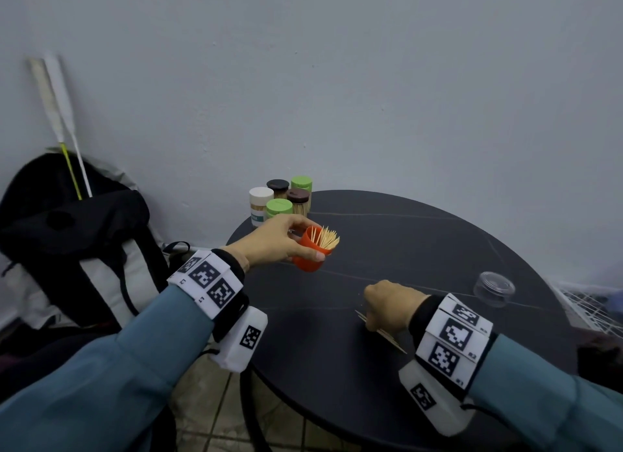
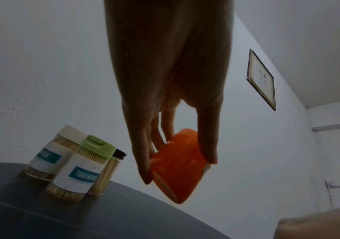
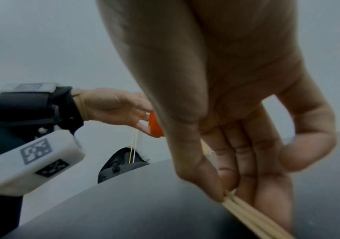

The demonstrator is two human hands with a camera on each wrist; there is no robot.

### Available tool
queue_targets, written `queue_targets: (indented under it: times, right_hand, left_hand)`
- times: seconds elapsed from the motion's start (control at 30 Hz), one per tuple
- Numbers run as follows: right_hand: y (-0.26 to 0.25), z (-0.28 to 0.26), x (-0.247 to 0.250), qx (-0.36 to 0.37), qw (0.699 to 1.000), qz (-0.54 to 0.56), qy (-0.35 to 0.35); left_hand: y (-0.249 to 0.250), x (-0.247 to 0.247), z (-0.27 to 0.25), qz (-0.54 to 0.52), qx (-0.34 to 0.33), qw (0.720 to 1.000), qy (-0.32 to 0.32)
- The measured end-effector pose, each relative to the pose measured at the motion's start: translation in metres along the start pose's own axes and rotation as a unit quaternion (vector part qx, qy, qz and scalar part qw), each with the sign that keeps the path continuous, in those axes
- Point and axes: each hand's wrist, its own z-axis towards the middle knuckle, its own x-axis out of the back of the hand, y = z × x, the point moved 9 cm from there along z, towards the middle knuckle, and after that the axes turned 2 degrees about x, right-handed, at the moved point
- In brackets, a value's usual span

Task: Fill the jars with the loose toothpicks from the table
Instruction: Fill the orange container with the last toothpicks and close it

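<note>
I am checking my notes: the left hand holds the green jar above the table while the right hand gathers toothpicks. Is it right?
Not quite. The left hand holds an orange jar, as the head view shows. The right hand does gather toothpicks.

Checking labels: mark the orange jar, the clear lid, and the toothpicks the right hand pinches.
orange jar (image 1: 305,261), head view, outer wall.
clear lid (image 1: 494,287), head view, top.
toothpicks (image 3: 253,215), right wrist view, bundle shafts below the fingertips.

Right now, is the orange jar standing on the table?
No, the left hand holds the orange jar tilted above the table, toothpicks sticking out of its mouth.
</note>
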Motion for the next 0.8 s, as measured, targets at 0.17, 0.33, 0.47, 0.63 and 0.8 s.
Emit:
queue_targets:
  times: [0.17, 0.33, 0.47, 0.63, 0.8]
  right_hand:
    - [0.013, 0.005, 0.016, 0.01, 0.997, 0.054, 0.052]
    - [0.022, 0.003, 0.027, 0.016, 0.992, 0.088, 0.094]
    - [0.022, -0.001, 0.05, 0.041, 0.969, 0.147, 0.193]
    - [0.019, -0.021, 0.102, 0.112, 0.849, 0.316, 0.409]
    - [0.011, -0.034, 0.128, 0.159, 0.741, 0.442, 0.479]
  left_hand:
    - [0.0, 0.0, 0.0, 0.003, -0.002, 1.0, 0.0]
    - [-0.001, -0.001, 0.0, 0.002, -0.002, 1.0, -0.003]
    - [-0.001, -0.001, 0.0, 0.004, -0.004, 1.0, -0.002]
    - [-0.005, 0.0, 0.0, 0.008, -0.001, 1.0, -0.002]
    - [-0.008, 0.001, 0.001, 0.0, -0.003, 1.0, -0.003]
